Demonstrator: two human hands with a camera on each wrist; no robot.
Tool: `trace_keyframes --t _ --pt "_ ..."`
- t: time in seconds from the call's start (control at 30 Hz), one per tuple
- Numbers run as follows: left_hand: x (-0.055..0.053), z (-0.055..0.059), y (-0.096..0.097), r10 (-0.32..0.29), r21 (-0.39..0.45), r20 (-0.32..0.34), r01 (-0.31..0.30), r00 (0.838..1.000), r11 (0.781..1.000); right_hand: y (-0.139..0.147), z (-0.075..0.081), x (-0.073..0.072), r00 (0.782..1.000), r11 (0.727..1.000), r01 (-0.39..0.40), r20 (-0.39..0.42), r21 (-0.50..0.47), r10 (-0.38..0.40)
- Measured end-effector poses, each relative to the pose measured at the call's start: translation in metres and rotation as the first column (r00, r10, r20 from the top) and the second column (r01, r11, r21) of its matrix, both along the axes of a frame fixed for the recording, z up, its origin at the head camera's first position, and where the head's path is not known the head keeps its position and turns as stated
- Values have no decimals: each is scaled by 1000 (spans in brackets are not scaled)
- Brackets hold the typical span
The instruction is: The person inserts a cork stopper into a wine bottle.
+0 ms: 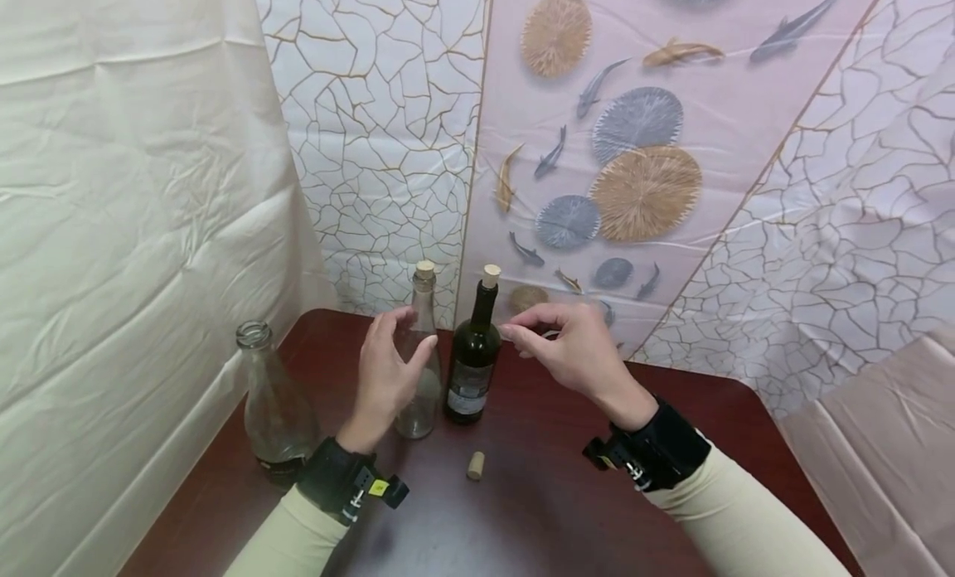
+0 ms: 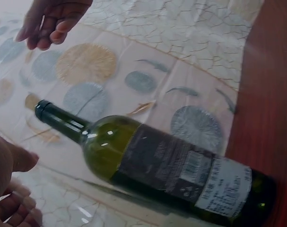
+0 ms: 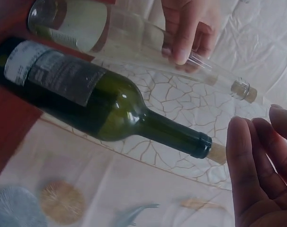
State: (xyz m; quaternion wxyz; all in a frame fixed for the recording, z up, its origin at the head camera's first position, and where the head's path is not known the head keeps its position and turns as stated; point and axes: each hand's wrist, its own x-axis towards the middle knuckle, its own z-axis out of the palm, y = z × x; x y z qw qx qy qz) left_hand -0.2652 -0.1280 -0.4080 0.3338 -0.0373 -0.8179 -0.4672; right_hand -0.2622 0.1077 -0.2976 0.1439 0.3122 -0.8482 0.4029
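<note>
My left hand (image 1: 388, 366) is at a clear glass bottle (image 1: 420, 407), its thumb overlapping the front of the bottle and its fingers loosely bent beside the neck. A cork (image 1: 425, 268) sits in that bottle's mouth. Just to the right stands a dark green wine bottle (image 1: 472, 345), upright, with a cork (image 1: 491, 273) sticking out of its top. Beside its neck is my right hand (image 1: 578, 345), thumb and fingertips close together but holding nothing. In the right wrist view the fingers (image 3: 243, 156) look fairly straight near the green bottle's cork (image 3: 217, 153).
A wider clear bottle (image 1: 272, 403) with an uncovered mouth stands at the left. One loose cork (image 1: 475, 466) is on the dark red table (image 1: 545, 511) in front of the green bottle. Patterned cloth (image 1: 388, 146) hangs close behind the bottles.
</note>
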Motion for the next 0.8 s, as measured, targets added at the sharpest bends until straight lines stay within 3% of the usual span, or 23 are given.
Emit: trace_keyframes --t 0.13,0.23,0.33,0.47,0.63,0.8 --pt "6 -2 3 28 -9 -10 -28 1000 1000 5 -12 6 998 999 4 55 -41 -2" --pt "15 -11 6 52 -11 -40 -52 998 999 10 -27 12 997 998 11 75 -64 -6" --pt "31 -26 11 50 26 -122 -47 991 999 15 -46 18 994 995 35 106 -90 -25" --pt "58 -47 17 -14 75 -207 30 978 997 23 -77 23 982 987 88 178 -131 -64" --pt "81 -64 20 -101 105 -150 118 983 987 29 -108 26 968 972 142 230 -187 -98" --pt "95 -69 22 -127 193 -101 144 987 971 29 -129 28 938 950 208 323 -232 -127"
